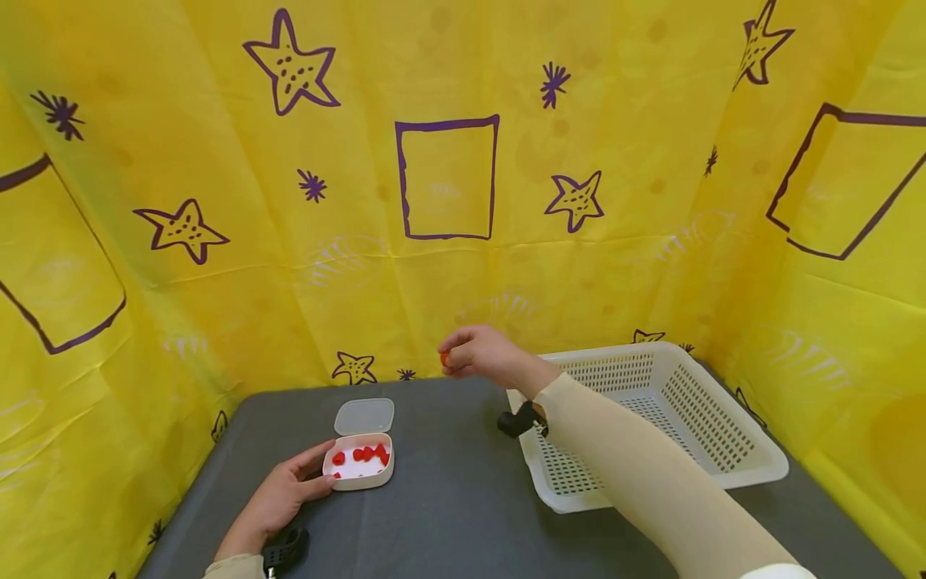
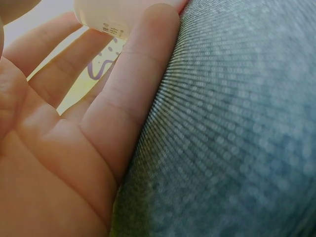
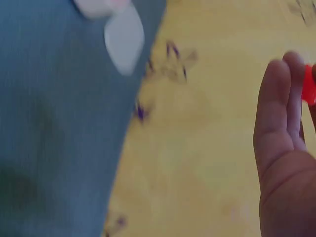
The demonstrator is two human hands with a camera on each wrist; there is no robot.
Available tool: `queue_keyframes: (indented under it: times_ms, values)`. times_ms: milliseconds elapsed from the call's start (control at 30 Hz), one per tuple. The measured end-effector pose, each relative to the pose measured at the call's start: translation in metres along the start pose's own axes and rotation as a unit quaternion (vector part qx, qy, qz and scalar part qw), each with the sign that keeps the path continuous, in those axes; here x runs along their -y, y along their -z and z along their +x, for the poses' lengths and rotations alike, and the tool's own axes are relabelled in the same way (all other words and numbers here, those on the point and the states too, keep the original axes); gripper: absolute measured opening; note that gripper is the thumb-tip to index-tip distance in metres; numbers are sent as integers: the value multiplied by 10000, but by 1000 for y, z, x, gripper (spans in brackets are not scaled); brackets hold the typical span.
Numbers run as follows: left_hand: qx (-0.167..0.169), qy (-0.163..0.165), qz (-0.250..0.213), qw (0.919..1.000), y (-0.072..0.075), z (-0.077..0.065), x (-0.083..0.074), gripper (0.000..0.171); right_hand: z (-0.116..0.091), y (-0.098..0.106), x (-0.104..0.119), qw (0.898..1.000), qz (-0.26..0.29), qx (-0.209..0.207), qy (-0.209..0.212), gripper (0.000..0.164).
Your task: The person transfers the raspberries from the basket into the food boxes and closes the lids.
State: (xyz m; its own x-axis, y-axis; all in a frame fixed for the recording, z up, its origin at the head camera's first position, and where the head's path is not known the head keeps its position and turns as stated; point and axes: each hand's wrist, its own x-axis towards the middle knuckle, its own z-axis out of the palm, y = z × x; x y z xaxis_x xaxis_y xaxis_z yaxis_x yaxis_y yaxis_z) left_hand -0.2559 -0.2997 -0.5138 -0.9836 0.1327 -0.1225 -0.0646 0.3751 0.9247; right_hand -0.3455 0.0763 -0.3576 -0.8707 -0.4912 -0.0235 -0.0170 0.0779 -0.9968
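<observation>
My left hand (image 1: 284, 492) grips the left end of a small white lidded box (image 1: 364, 482), thumb at the front and fingers behind. Several small red pieces (image 1: 367, 453) lie inside, and the translucent lid (image 1: 365, 416) is swung back flat behind it. In the left wrist view, fingertips press against the box's pale wall (image 2: 106, 17). Raised over the table's back edge, my right hand (image 1: 483, 355) pinches one red piece (image 3: 309, 85) between thumb and fingers; its exact kind cannot be told. The right forearm passes over part of a basket.
A large white perforated basket (image 1: 770, 462) stands at the right of the dark grey table (image 1: 448, 515). Yellow cloth (image 1: 448, 297) with purple starfish drawings hangs behind and along both sides. Each wrist wears a black strap mount (image 1: 522, 420).
</observation>
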Motion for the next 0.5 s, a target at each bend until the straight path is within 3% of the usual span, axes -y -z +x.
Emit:
queue_keyframes:
  times_ms: [133, 233, 500]
  values:
    - [-4, 7, -26, 10000, -1, -1, 0, 68, 12, -48, -5, 9991, -416, 30, -60, 22]
    - [-9, 37, 9, 10000, -2, -1, -1, 68, 19, -74, -11, 9982, -571, -121, -133, 18]
    - [12, 51, -22, 10000, -1, -2, -4, 67, 27, -108, -20, 9969, -626, -395, -266, 10]
